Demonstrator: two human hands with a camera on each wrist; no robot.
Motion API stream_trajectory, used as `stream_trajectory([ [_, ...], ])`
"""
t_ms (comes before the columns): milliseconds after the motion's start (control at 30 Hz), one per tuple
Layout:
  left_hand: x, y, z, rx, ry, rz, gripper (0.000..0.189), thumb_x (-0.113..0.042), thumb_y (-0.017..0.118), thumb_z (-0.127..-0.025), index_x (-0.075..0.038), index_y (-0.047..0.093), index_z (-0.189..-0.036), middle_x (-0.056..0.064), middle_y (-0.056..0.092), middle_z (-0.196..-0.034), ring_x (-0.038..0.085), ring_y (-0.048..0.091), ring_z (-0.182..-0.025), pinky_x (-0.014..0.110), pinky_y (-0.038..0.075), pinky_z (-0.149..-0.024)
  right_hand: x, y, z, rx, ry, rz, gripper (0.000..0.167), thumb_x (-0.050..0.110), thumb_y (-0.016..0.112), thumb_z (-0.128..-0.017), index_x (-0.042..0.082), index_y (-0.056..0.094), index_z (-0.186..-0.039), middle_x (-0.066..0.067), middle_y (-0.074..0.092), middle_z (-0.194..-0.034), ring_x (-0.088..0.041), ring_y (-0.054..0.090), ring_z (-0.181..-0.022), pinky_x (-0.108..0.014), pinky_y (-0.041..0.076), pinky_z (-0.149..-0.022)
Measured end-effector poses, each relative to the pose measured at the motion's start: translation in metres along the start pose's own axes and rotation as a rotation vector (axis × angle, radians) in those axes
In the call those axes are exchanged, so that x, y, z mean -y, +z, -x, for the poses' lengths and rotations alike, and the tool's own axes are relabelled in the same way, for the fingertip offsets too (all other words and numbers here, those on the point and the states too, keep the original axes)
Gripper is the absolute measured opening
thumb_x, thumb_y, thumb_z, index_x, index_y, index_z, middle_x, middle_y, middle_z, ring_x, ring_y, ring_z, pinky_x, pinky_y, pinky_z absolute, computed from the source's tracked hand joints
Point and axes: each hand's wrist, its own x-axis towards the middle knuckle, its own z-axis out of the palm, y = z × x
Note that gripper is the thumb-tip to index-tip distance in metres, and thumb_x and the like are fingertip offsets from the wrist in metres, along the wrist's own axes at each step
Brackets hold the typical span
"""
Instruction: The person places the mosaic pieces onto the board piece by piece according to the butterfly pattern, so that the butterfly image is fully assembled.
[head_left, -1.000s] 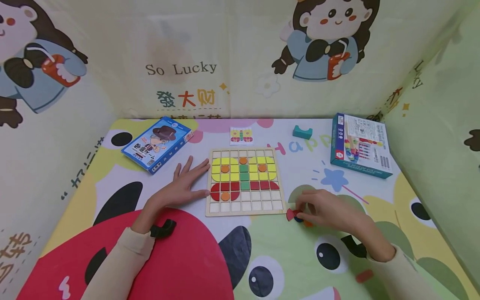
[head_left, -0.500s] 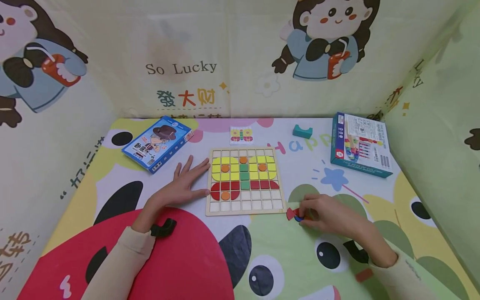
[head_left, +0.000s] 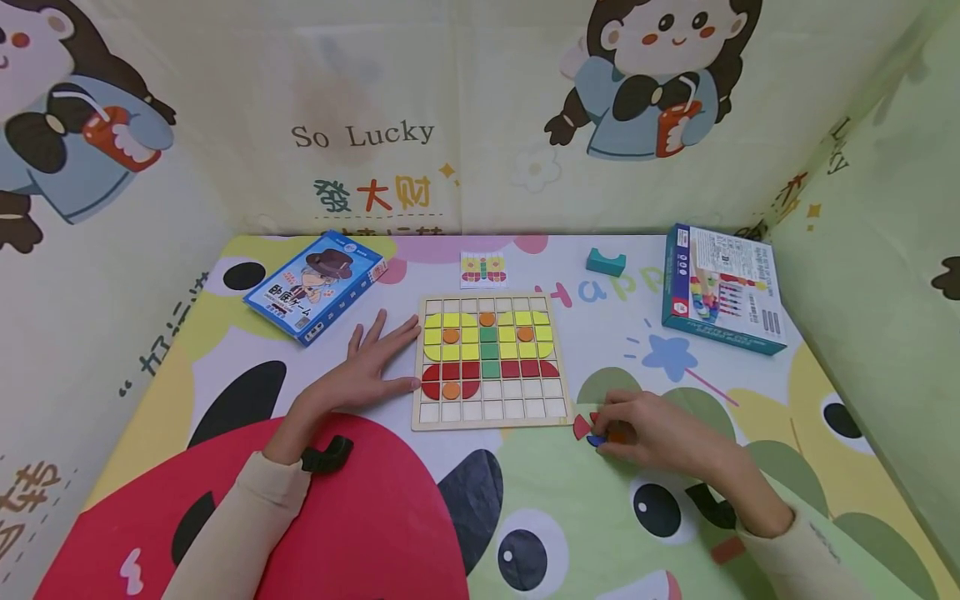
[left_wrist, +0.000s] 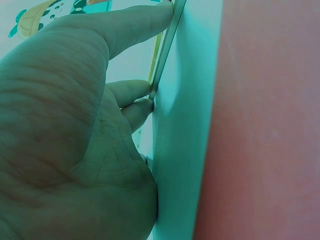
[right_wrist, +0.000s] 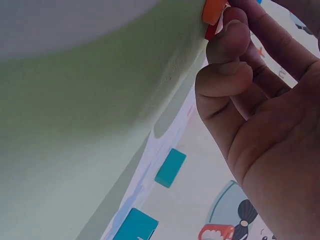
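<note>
In the head view, a square wooden grid board (head_left: 491, 423) lies mid-table, bearing yellow, red, green and orange flat pieces in a butterfly pattern. My left hand (head_left: 363, 371) lies at its left side with fingers spread, fingertips and thumb touching the frame edge. Just off the board's lower right corner, my right hand (head_left: 652, 425) is bent over a small group of loose pieces. A red rounded piece (head_left: 581, 427) and a blue piece (head_left: 596, 440) show by its fingertips. An orange piece (right_wrist: 214, 11) shows beside the fingers in the right wrist view. Whether any piece is pinched is hidden.
A small pattern card (head_left: 483, 271) with a matching butterfly lies behind the board. A blue game box (head_left: 315, 287) sits back left, another box (head_left: 723, 287) back right. A teal notched block (head_left: 605, 262) stands near the back. Printed cloth walls enclose the table.
My right hand has shifted slightly right and down over the loose pieces, uncovering more of the blue one. The left hand keeps its place at the board.
</note>
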Motion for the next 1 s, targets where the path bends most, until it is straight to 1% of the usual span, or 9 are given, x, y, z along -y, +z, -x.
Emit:
stream_trajectory([
  [267, 0.001, 0.000, 0.000, 0.001, 0.002, -0.002, 0.097, -0.047, 0.078, -0.090, -0.024, 0.027, -0.170, 0.004, 0.017, -0.181, 0.040, -0.015, -0.167, 0.071, -0.016, -0.129, 0.001, 0.004, -0.001, 0.007, 0.004, 0.033, 0.013, 0.026, 0.085, -0.089, 0.030, 0.077, -0.098, 0.015, 0.059, -0.095, -0.002, 0.054, -0.085, -0.018, 0.051, -0.069],
  [433, 0.000, 0.001, -0.001, 0.001, 0.004, 0.003, 0.097, -0.047, 0.077, -0.090, -0.023, 0.027, -0.170, 0.005, 0.017, -0.181, 0.041, -0.015, -0.167, 0.071, -0.016, -0.128, 0.003, 0.003, -0.009, -0.011, -0.038, 0.039, 0.012, 0.028, 0.085, -0.090, 0.030, 0.076, -0.098, 0.014, 0.058, -0.092, -0.002, 0.053, -0.082, -0.017, 0.048, -0.068],
  [533, 0.000, 0.000, 0.000, -0.005, 0.003, 0.002, 0.097, -0.047, 0.077, -0.090, -0.022, 0.028, -0.169, 0.006, 0.018, -0.180, 0.041, -0.014, -0.167, 0.071, -0.016, -0.128, 0.009, 0.001, -0.022, -0.038, -0.084, 0.036, 0.013, 0.027, 0.085, -0.090, 0.030, 0.076, -0.099, 0.013, 0.061, -0.090, -0.005, 0.054, -0.081, -0.018, 0.048, -0.068],
  [600, 0.001, 0.000, 0.001, -0.008, 0.001, 0.003, 0.096, -0.047, 0.077, -0.090, -0.021, 0.028, -0.169, 0.006, 0.018, -0.180, 0.041, -0.015, -0.167, 0.071, -0.016, -0.128, 0.014, 0.000, -0.033, -0.048, -0.099, 0.033, 0.012, 0.027, 0.085, -0.091, 0.029, 0.077, -0.099, 0.013, 0.062, -0.090, -0.006, 0.056, -0.079, -0.018, 0.048, -0.068],
  [700, 0.001, 0.000, 0.001, -0.007, -0.004, -0.003, 0.096, -0.047, 0.077, -0.090, -0.022, 0.028, -0.170, 0.004, 0.018, -0.180, 0.040, -0.015, -0.167, 0.071, -0.016, -0.129, 0.025, 0.000, -0.050, -0.054, -0.085, 0.053, 0.012, 0.030, 0.085, -0.091, 0.028, 0.077, -0.099, 0.011, 0.063, -0.092, -0.007, 0.057, -0.077, -0.019, 0.048, -0.065],
  [800, 0.001, 0.000, 0.001, -0.005, 0.000, 0.001, 0.096, -0.046, 0.077, -0.090, -0.022, 0.028, -0.169, 0.004, 0.018, -0.180, 0.040, -0.015, -0.167, 0.071, -0.016, -0.129, 0.039, 0.002, -0.066, -0.053, -0.061, 0.097, 0.015, 0.034, 0.084, -0.091, 0.026, 0.078, -0.102, 0.009, 0.066, -0.099, -0.006, 0.057, -0.081, -0.018, 0.049, -0.067],
  [900, 0.000, 0.000, 0.000, -0.005, 0.001, 0.005, 0.096, -0.047, 0.078, -0.090, -0.023, 0.028, -0.169, 0.004, 0.018, -0.180, 0.039, -0.015, -0.167, 0.071, -0.016, -0.129, 0.053, 0.004, -0.082, -0.067, -0.073, 0.127, 0.018, 0.034, 0.083, -0.092, 0.021, 0.080, -0.105, 0.006, 0.068, -0.101, -0.008, 0.057, -0.085, -0.020, 0.051, -0.071],
  [967, 0.000, 0.000, 0.000, -0.004, 0.003, 0.006, 0.096, -0.047, 0.078, -0.090, -0.023, 0.028, -0.169, 0.004, 0.018, -0.180, 0.039, -0.015, -0.167, 0.071, -0.016, -0.129, 0.060, 0.006, -0.092, -0.080, -0.090, 0.127, 0.018, 0.031, 0.083, -0.092, 0.018, 0.080, -0.104, 0.005, 0.068, -0.100, -0.008, 0.058, -0.084, -0.021, 0.052, -0.072],
  [1000, 0.000, 0.000, 0.000, -0.004, 0.004, 0.006, 0.096, -0.047, 0.078, -0.090, -0.023, 0.028, -0.169, 0.004, 0.018, -0.180, 0.039, -0.015, -0.167, 0.071, -0.016, -0.129, 0.063, 0.007, -0.097, -0.089, -0.096, 0.134, 0.017, 0.029, 0.082, -0.092, 0.017, 0.080, -0.103, 0.004, 0.068, -0.098, -0.008, 0.058, -0.082, -0.022, 0.052, -0.071],
])
